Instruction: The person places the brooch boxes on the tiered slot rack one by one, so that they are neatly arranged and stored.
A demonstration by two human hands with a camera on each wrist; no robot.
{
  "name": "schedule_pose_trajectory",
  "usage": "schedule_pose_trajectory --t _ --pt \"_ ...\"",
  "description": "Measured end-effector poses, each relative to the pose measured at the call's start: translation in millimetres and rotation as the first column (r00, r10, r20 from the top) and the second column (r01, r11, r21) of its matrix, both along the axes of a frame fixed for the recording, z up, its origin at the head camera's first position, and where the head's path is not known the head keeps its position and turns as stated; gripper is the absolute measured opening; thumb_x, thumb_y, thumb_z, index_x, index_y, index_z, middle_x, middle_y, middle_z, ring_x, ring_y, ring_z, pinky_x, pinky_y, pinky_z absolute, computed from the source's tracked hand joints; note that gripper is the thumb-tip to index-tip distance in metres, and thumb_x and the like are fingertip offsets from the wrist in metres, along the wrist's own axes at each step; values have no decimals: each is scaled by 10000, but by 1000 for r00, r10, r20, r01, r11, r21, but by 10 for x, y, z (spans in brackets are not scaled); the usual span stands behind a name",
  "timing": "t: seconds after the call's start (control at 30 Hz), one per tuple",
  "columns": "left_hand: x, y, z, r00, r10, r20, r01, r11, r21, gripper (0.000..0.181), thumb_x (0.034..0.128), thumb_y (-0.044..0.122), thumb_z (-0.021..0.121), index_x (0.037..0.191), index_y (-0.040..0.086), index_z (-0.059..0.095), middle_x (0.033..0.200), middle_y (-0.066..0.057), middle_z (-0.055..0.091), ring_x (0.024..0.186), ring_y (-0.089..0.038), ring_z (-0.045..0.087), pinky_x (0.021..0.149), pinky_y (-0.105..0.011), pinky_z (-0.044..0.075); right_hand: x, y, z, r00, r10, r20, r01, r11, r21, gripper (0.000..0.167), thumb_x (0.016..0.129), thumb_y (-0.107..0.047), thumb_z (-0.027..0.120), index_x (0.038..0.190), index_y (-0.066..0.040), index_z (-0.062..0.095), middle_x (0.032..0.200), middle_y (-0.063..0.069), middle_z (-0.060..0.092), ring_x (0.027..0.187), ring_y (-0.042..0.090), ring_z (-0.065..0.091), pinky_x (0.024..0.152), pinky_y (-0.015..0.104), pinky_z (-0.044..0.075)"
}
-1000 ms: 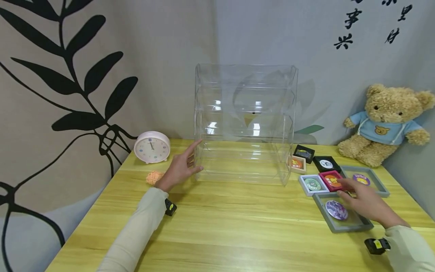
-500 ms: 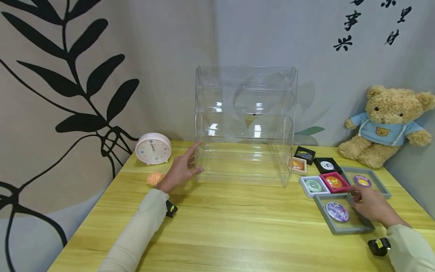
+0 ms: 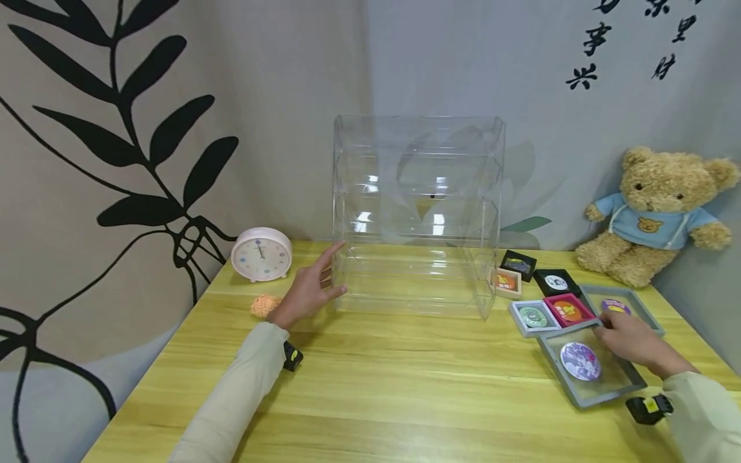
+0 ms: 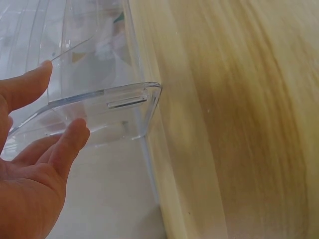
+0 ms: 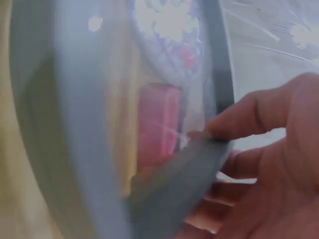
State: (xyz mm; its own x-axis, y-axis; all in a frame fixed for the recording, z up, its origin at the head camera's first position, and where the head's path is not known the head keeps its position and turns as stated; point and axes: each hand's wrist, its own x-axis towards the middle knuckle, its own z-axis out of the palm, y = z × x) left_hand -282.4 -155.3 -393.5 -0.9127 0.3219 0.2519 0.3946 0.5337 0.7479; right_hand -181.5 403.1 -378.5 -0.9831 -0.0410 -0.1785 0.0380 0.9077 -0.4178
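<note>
My right hand [image 3: 637, 344] pinches the upper right corner of a grey-rimmed display frame [image 3: 609, 398] with a clear middle. A round purple badge [image 3: 581, 361] sits inside it. Close up in the right wrist view, which is blurred, thumb and fingers grip the frame's edge [image 5: 79, 109]. My left hand [image 3: 307, 292] is at the left side of a clear plastic tiered rack [image 3: 417, 154], index finger and thumb extended to its side panel. The left wrist view shows these fingers spread beside the panel edge [image 4: 99, 94].
Smaller frames in white [image 3: 534, 317], red [image 3: 568, 310], black [image 3: 556, 282] and beige [image 3: 507, 282] lie right of the rack, with another grey frame [image 3: 644, 305] behind my right hand. A teddy bear [image 3: 660, 212], pink clock [image 3: 262, 254] and orange fuzzy lump [image 3: 265, 305] stand around.
My right hand has moved from above the frames to grip the nearer grey frame, which now tilts with its upper edge raised and sits slightly further right. The left hand stays put.
</note>
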Motion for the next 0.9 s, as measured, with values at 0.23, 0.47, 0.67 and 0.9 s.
schedule_pose_trajectory --t 0.23,0.47,0.67,0.9 --pt "-6 14 -3 1000 2 10 -2 1000 1 919 868 52 762 1588 328 262 1616 -254 291 1327 -477 517 1027 -480 537 -16 46 178 973 105 206 -13 914 -406 340 1087 -192 398 1336 38 372 1187 246 592 877 151 645 698 382 588" --pt "-3 8 -2 1000 3 10 -3 1000 -2 913 874 53 756 1588 333 260 1633 -236 261 1338 -479 503 1040 -488 526 -43 29 400 926 338 165 -220 842 -492 524 1079 -251 446 1577 -159 311 1421 55 583 1109 60 650 764 365 586" --pt "-7 8 -8 1000 9 12 -9 1000 4 916 874 56 758 1587 341 260 1634 -234 260 1340 -478 503 1042 -488 526 -86 -117 616 920 386 66 -309 818 -485 437 1072 -216 466 1500 -128 454 1217 -146 681 913 97 686 667 297 542" --pt "-1 19 -16 1000 16 13 -16 1000 2 922 875 54 755 1586 360 253 1631 -235 264 1341 -471 505 1042 -491 525 -210 -317 881 910 408 -72 -385 770 -509 430 1053 -130 498 1473 -50 453 1180 -44 741 391 151 450 325 331 394"
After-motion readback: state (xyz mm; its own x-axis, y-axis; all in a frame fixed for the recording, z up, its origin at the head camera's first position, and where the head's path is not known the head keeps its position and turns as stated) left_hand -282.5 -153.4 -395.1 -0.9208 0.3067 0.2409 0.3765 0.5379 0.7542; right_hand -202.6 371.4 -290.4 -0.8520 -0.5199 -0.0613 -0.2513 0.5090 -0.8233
